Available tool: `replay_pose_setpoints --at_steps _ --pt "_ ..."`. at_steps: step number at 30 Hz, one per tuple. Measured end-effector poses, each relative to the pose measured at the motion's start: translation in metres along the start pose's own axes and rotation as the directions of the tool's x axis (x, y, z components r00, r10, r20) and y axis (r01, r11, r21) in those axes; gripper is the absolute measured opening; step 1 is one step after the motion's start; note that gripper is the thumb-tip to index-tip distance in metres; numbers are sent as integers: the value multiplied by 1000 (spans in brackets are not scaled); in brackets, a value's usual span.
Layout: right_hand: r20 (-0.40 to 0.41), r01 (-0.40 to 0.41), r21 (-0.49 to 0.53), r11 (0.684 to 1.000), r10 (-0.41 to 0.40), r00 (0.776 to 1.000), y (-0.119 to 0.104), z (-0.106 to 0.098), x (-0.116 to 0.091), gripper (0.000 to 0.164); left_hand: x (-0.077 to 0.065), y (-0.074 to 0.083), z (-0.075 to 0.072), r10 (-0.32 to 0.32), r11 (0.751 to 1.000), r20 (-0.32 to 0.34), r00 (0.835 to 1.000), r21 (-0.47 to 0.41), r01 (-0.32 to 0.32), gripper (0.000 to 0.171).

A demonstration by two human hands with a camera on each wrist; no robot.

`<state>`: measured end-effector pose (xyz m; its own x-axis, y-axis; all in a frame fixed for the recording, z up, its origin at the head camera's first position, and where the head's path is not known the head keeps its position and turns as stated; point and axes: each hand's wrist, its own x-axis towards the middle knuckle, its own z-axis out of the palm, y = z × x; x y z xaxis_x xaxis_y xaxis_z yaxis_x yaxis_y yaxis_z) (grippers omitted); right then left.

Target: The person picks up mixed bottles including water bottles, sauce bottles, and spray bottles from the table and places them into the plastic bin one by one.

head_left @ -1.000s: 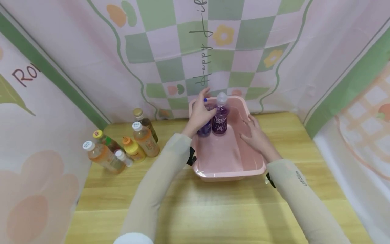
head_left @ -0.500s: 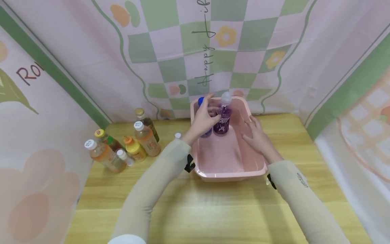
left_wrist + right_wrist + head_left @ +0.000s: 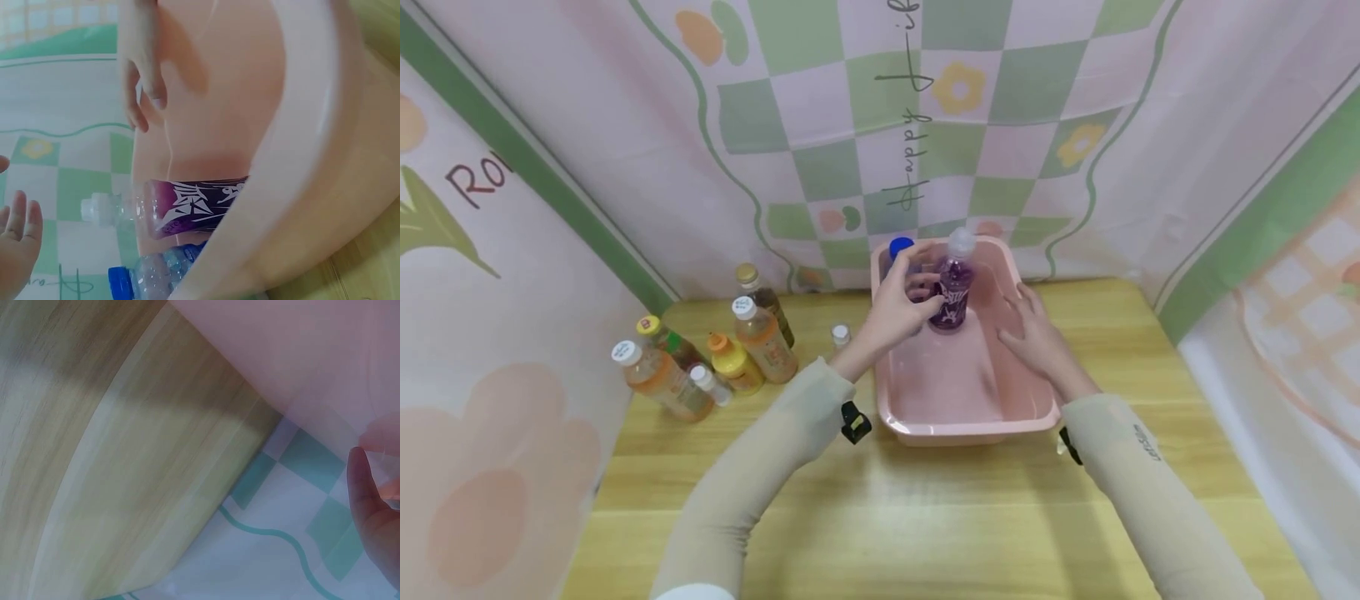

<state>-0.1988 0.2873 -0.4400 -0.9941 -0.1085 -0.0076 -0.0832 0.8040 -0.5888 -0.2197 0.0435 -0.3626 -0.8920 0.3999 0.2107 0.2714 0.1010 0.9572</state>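
A pink plastic basin stands on the wooden table. Inside, at its far end, are a purple drink bottle with a clear domed cap and a clear bottle with a blue cap. My left hand hovers over that end with fingers spread. It hides much of the blue-capped bottle in the head view. The left wrist view shows fingers apart from the purple bottle and the blue-capped bottle. My right hand holds the basin's right rim, thumb on the inner side.
To the left stand several bottles: orange drinks, a yellow squeeze bottle, a dark gold-capped bottle, a yellow-capped bottle and a small white-capped one. Another white-capped bottle is beside the basin. Patterned cloth hangs behind.
My left hand has drawn back slightly from the bottles, uncovering the blue cap. The white-capped bottle beside the basin has come into view. My right hand stays on the rim.
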Motion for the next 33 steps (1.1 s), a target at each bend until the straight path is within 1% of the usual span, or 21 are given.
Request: replay_pose_setpoints --at_steps 2,5,8,10,13,16,19,24,29,31,33 --pt "0 -1 0 1000 1 1000 0 0 0 66 -3 1 -4 -7 1000 -11 1000 -31 7 72" --pt "3 -6 -1 1000 6 1000 0 0 0 66 -6 0 -12 -27 999 -8 1000 -36 27 69" --pt "4 -7 -1 1000 7 1000 -1 0 0 67 -10 0 -20 -47 999 10 999 -19 47 62" --pt "3 -6 -1 1000 6 1000 -1 0 0 67 -12 -1 -25 -44 999 19 999 -13 44 55" --pt "-1 -4 -1 1000 4 1000 0 -1 1 66 -16 -1 -33 -32 999 11 999 7 32 47" --pt "0 -7 -1 1000 7 1000 0 -1 0 66 -20 0 -42 -6 1000 3 1000 15 6 44" --pt "4 -10 -3 1000 10 1000 0 -2 0 65 -23 0 -52 -9 1000 8 1000 21 9 42" --pt "11 -18 -4 1000 18 1000 -1 -2 0 66 -28 1 -69 -50 998 10 999 23 50 43" --pt "14 -20 -4 1000 20 1000 0 -2 0 66 -36 0 -86 -61 998 -36 997 24 62 42" --pt "12 -19 -4 1000 19 1000 0 -1 0 66 -39 0 -94 -66 996 -56 996 54 69 42" --pt "10 -20 -1 1000 20 1000 1 -1 0 66 -42 -1 -102 -72 994 -60 996 75 76 43"
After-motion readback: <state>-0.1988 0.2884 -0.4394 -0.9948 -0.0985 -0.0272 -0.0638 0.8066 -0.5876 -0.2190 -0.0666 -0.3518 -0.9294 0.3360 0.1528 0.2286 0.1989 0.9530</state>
